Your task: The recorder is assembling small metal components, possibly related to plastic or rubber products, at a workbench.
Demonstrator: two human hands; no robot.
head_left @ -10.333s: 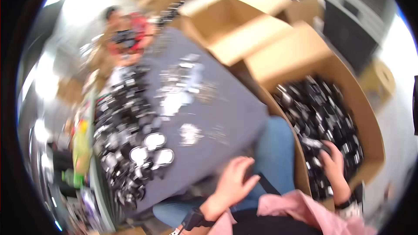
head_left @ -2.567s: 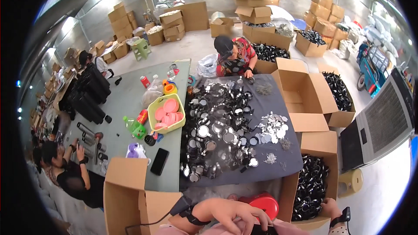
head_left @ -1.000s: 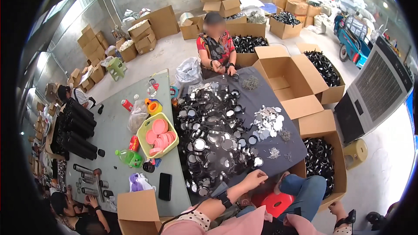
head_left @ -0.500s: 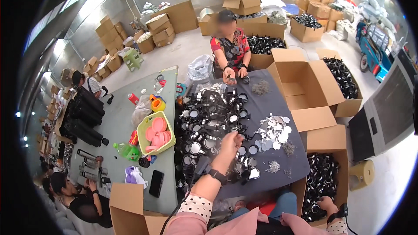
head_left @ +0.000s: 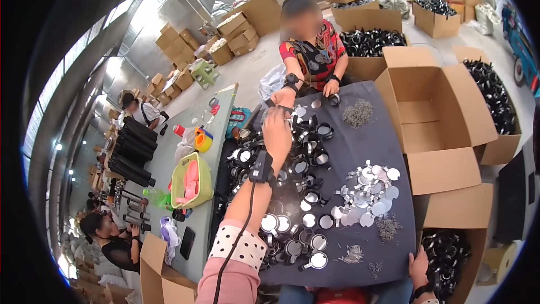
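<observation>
My left hand (head_left: pixel 278 132) reaches far across the dark-covered table (head_left: pixel 365 141), its fingertips bent against the co-worker's hand (head_left: pixel 284 97). A small dark piece (head_left: pixel 277 104) shows where the two hands meet; what my fingers hold is hidden. Under my left forearm spread many black ring-shaped clamps with silvery round discs (head_left: pixel 293 247). My right hand (head_left: pixel 418 267) rests at the table's right edge, fingers apart, holding nothing visible. Beside it stands a cardboard box of black clamps (head_left: pixel 447 259). On the cloth lie a heap of flat silvery discs (head_left: pixel 368 194) and small metal pins (head_left: pixel 352 254).
Across the table a person (head_left: pixel 312 50) faces me. An open cardboard box (head_left: pixel 419 118) stands off the right edge. To the left, a green table (head_left: pixel 169 169) carries a yellow-green basket (head_left: pixel 188 191) of pink pieces and a phone (head_left: pixel 187 242). Dark wiry heaps (head_left: pixel 358 114) lie on the cloth.
My left hand has moved forward from over the clamps to the co-worker's hand. My right hand has come out of the box of clamps to the table edge. The view has shifted.
</observation>
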